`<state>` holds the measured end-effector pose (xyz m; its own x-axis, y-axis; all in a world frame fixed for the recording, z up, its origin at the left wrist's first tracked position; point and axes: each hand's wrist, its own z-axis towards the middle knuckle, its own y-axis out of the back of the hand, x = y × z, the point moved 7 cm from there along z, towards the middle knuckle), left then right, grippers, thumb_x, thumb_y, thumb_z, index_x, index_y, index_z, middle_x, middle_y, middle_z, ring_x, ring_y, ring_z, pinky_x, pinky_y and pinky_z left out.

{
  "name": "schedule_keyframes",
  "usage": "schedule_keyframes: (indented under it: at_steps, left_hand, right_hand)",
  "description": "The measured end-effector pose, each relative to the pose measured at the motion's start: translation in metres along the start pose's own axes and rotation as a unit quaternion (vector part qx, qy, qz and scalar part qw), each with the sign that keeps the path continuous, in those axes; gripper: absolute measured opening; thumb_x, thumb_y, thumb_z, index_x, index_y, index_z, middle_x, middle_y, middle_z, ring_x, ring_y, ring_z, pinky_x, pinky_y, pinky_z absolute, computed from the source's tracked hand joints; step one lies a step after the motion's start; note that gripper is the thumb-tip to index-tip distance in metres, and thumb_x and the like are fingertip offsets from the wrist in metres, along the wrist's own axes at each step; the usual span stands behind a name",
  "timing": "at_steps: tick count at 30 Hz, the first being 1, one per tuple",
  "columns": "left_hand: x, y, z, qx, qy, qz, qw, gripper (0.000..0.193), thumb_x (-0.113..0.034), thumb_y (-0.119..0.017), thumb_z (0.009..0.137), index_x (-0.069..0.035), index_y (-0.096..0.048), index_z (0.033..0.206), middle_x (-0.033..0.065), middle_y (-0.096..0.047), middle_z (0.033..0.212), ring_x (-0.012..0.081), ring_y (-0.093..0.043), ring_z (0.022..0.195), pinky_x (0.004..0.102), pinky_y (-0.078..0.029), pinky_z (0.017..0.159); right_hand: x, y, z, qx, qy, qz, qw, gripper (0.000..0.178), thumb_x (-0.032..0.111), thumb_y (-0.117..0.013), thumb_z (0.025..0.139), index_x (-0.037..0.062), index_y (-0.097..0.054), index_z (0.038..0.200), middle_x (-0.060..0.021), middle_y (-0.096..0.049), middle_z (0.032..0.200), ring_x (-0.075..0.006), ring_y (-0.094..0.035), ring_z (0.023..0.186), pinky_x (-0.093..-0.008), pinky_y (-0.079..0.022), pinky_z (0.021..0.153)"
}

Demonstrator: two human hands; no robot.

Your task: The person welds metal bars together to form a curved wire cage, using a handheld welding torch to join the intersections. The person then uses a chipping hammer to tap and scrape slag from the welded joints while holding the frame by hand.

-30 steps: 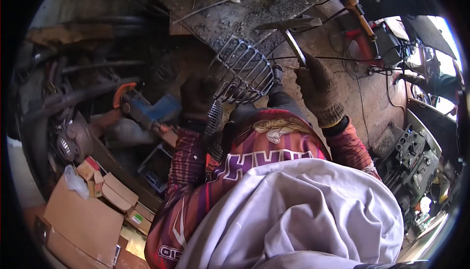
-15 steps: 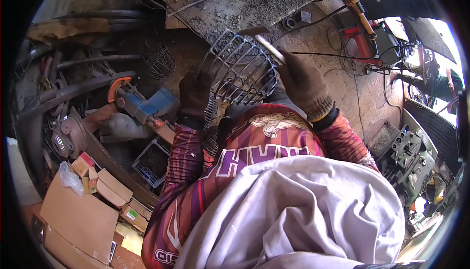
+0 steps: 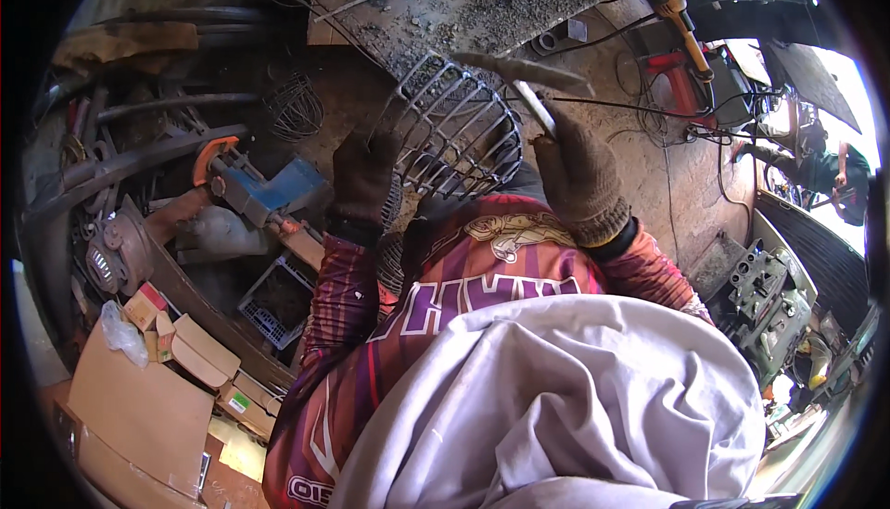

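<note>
A dark metal cage of welded bars (image 3: 462, 134) is held tilted in front of my body. My left hand (image 3: 363, 175), in a dark work glove, is closed on the cage's left side; its fingertips are partly hidden. My gloved right hand (image 3: 582, 177) is wrapped around the pale handle of a chipping hammer (image 3: 535, 73). The hammer's long, narrow head lies above the cage's upper right edge in the picture. Whether it touches the bars, I cannot tell.
Ahead stands a metal worktable (image 3: 464, 10) strewn with grit and rods. Another wire cage (image 3: 295, 108) lies at left, near a blue-and-orange tool (image 3: 269, 184). Cardboard boxes (image 3: 139, 407) are at lower left. Cables cross the floor by a red machine (image 3: 681, 87). Another person (image 3: 834, 180) is at far right.
The chipping hammer's head has swung to the right and turned, showing more of its length. My right hand has shifted slightly right and down. The cage has stayed nearly in place.
</note>
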<state>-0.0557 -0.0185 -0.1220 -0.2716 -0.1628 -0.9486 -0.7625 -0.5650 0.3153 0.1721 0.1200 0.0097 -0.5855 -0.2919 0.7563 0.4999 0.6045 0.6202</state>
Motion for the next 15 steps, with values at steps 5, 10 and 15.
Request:
schedule_keyframes:
  at_steps: [5,10,15]
  left_hand:
    - [-0.007,0.003,0.000,0.001,0.000,0.051,0.999,0.037,-0.036,-0.061,0.094,0.000,-0.062,0.093,0.0145,-0.062,0.074,0.0199,-0.060,0.069,0.0374,-0.045,0.061]
    - [-0.013,0.002,0.001,-0.001,-0.010,0.040,0.999,0.037,-0.036,-0.059,0.095,0.000,-0.061,0.090,0.0144,-0.060,0.072,0.0207,-0.058,0.065,0.0382,-0.044,0.060]
    - [-0.013,0.004,0.002,0.013,-0.001,0.052,0.999,0.036,-0.034,-0.059,0.095,0.001,-0.061,0.090,0.0139,-0.060,0.072,0.0181,-0.056,0.066,0.0376,-0.043,0.060]
  right_hand:
    - [-0.003,-0.005,0.004,-0.082,0.124,-0.078,0.986,0.029,0.016,-0.055,0.093,0.0026,-0.057,0.119,-0.0197,-0.062,0.083,-0.0358,-0.063,0.075,-0.0434,-0.049,0.064]
    - [-0.003,-0.011,0.005,-0.087,0.137,-0.088,0.983,0.029,0.015,-0.055,0.093,0.0030,-0.056,0.120,-0.0191,-0.062,0.082,-0.0361,-0.062,0.073,-0.0441,-0.048,0.063]
    - [0.014,0.001,0.002,-0.063,0.087,-0.040,0.993,0.029,0.017,-0.054,0.094,0.0058,-0.056,0.121,-0.0185,-0.063,0.082,-0.0357,-0.063,0.075,-0.0438,-0.049,0.064]
